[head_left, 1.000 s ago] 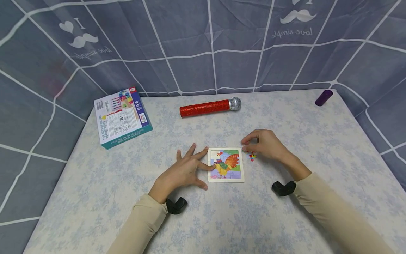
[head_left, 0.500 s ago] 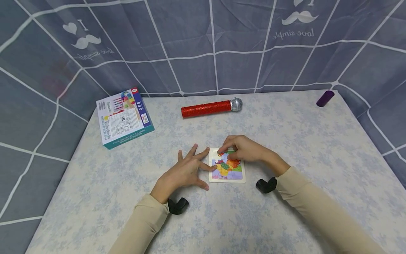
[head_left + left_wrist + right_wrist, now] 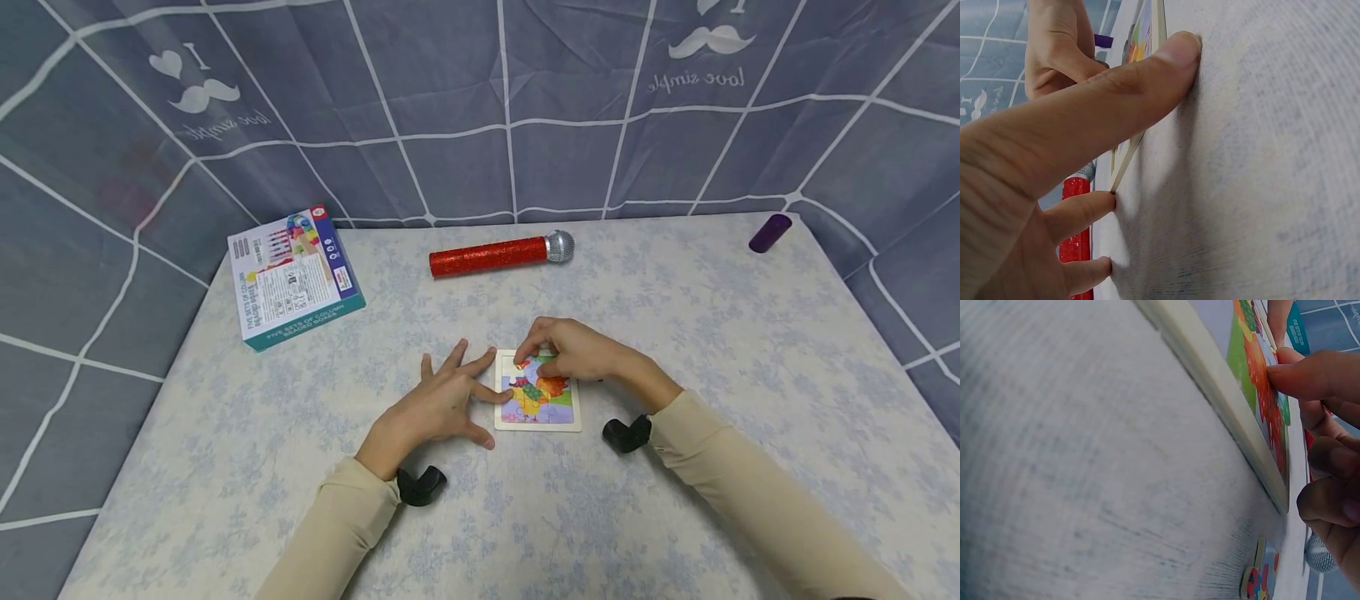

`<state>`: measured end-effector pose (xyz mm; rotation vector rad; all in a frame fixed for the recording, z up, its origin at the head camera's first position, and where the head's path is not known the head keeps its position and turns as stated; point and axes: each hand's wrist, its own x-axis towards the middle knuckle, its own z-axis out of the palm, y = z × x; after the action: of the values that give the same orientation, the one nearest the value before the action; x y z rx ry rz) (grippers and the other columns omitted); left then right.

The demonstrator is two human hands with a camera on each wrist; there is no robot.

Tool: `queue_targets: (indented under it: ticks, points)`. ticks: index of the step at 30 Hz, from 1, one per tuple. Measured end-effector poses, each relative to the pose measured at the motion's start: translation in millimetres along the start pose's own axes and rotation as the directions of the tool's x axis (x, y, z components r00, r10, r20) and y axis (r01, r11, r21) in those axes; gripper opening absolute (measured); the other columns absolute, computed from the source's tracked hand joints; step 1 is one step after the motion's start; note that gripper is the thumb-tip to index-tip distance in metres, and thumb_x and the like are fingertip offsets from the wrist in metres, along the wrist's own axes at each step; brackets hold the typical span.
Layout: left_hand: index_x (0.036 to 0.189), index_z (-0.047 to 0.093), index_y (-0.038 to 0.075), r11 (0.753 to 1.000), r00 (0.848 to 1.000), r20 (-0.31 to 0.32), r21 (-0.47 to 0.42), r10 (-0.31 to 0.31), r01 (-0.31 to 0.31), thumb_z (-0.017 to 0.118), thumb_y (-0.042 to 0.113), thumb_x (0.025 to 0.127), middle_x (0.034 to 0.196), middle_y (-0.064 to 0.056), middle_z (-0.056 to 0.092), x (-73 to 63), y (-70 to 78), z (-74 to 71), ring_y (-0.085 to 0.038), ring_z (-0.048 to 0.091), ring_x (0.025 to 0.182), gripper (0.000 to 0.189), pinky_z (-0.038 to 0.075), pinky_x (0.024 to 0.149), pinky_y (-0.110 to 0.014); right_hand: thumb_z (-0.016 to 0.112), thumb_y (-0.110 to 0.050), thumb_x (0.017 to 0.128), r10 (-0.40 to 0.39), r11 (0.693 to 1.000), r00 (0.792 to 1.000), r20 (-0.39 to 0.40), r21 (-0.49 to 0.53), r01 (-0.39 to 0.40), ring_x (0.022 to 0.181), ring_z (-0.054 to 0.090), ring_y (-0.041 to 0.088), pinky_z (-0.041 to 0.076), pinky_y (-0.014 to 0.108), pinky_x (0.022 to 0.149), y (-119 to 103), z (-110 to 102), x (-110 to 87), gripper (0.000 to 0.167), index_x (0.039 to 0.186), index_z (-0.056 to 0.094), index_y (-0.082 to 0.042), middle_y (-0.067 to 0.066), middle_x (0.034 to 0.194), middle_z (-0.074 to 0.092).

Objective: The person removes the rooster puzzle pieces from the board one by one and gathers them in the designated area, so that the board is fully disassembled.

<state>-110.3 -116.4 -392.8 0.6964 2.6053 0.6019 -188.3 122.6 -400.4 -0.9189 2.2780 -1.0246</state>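
Observation:
A small square jigsaw puzzle [image 3: 538, 412] in a pale frame, with a colourful rooster picture, lies on the table. Part of its upper left shows bare white backing. My left hand [image 3: 438, 404] spreads its fingers at the left side, one fingertip over the puzzle and others at or beside its edge. In the left wrist view the thumb [image 3: 1104, 100] rests on the tabletop. Curled over the upper part, my right hand [image 3: 577, 350] pinches a puzzle piece [image 3: 522, 364] between thumb and forefinger, mostly hidden. A loose puzzle piece [image 3: 1263, 575] lies beside the frame in the right wrist view.
A red glittery microphone [image 3: 491, 256] with a silver head lies behind the puzzle. At the back left is a bead-set box [image 3: 292, 279], and at the back right a purple cylinder [image 3: 769, 233]. A grey-blue checked curtain [image 3: 450, 100] hangs behind the table.
My right hand has moved left from beside the loose pieces onto the puzzle's upper part, and has stayed nearly still there over the last half second. The left hand keeps its place.

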Motion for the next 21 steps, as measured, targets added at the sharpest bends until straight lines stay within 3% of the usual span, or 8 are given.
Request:
queue_targets:
  ticks: [8,15,21]
  points:
    - [0.124,0.07,0.028,1.0,1.0,-0.006,-0.002,-0.007,0.006,0.091,0.039,0.064,0.16,-0.007,0.028,-0.2,0.4,0.4,-0.043,0.003,0.148,0.065,0.004,0.1,-0.081,0.073,0.0,0.082,0.023,0.999,0.999,-0.048,0.025,-0.022,0.089,0.051,0.02,0.045,0.032,0.073,2,1,-2.4,0.027,0.103,0.076,-0.017,-0.001,0.105,0.063]
    - [0.125,0.069,0.028,1.0,1.0,-0.007,0.0,-0.011,0.011,0.091,0.038,0.063,0.16,-0.007,0.027,0.4,0.4,1.1,-0.043,0.003,0.148,0.066,0.003,0.1,-0.081,0.075,-0.005,0.084,0.047,0.998,0.992,-0.115,0.054,-0.041,0.066,0.047,0.017,0.04,0.026,0.059,3,0,-6.7,0.031,0.114,0.072,-0.01,0.0,0.093,0.064]
    - [0.124,0.069,0.027,1.0,1.0,-0.009,0.003,-0.013,0.013,0.091,0.039,0.063,0.16,-0.006,0.027,1.2,1.3,1.2,-0.043,0.004,0.148,0.066,0.003,0.101,-0.08,0.071,-0.008,0.086,0.095,0.99,0.983,-0.16,0.114,-0.077,0.062,0.046,0.016,0.036,0.024,0.055,3,-1,-12.6,0.017,0.102,0.076,-0.01,0.001,0.089,0.068]
